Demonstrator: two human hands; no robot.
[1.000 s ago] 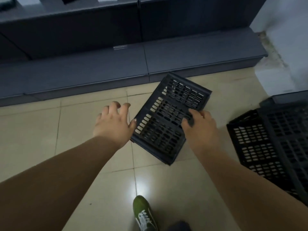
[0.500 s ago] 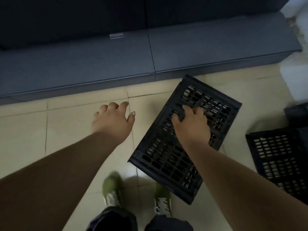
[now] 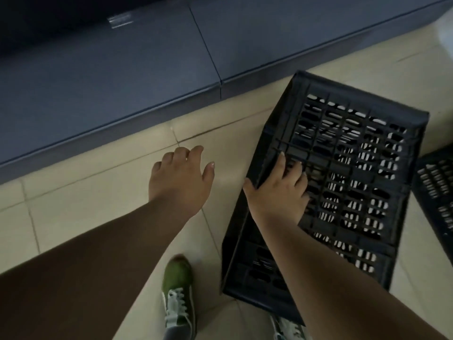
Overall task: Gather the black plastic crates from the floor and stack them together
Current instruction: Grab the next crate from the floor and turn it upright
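Item one: black plastic crate, slotted lattice face turned up toward me, held tilted above the tiled floor, its far end toward the dark grey plinth that runs along the floor's far edge, its near corner over my right shoe. My right hand grasps it at the left edge, thumb hooked on the outer wall, fingers curled into the lattice openings; the crate extends from that hand mostly to the right and away from me. My left hand is released, fingers loosely spread, holding nothing, hanging over bare tile just to the left of the crate and not touching it. Item two: a second black crate, only partly in view at the floor's right edge, just beside the held crate; whether the two touch I cannot tell. Item three: green lace-up shoe, on the tile near the floor's near edge, below my left forearm.
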